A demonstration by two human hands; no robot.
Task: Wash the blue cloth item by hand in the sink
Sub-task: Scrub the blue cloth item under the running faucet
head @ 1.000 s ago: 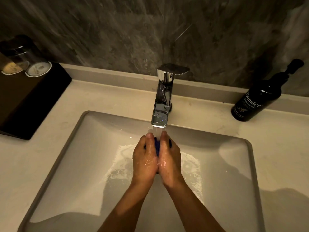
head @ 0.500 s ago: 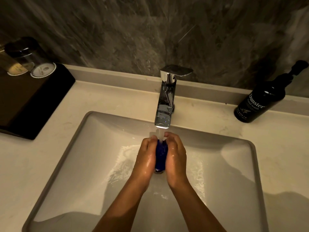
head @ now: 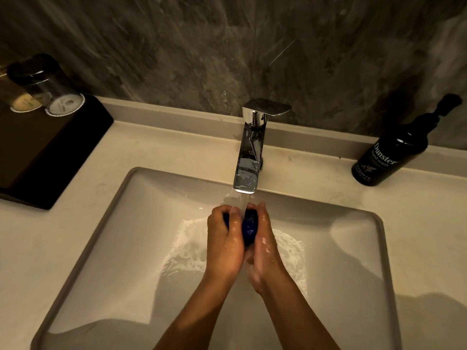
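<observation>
A small blue cloth item (head: pixel 249 227) is bunched between my palms over the white rectangular sink (head: pixel 121 223). My left hand (head: pixel 223 242) wraps its left side with fingers curled over the top. On the right side my right hand (head: pixel 265 245) presses flat against it. Both hands are wet. Water runs from the chrome faucet (head: pixel 249 160) straight onto the cloth. Most of the cloth is hidden by my hands. Foamy water spreads on the basin floor under them.
A black hand wash pump bottle (head: pixel 390 154) stands on the counter at the back right. A black tray (head: pixel 43 152) with upturned glasses (head: pixel 59 97) sits at the back left. A dark marbled wall rises behind the faucet.
My left hand's fingers have curled over the cloth's top and the palms have closed in; less blue shows than half a second ago. Water keeps running.
</observation>
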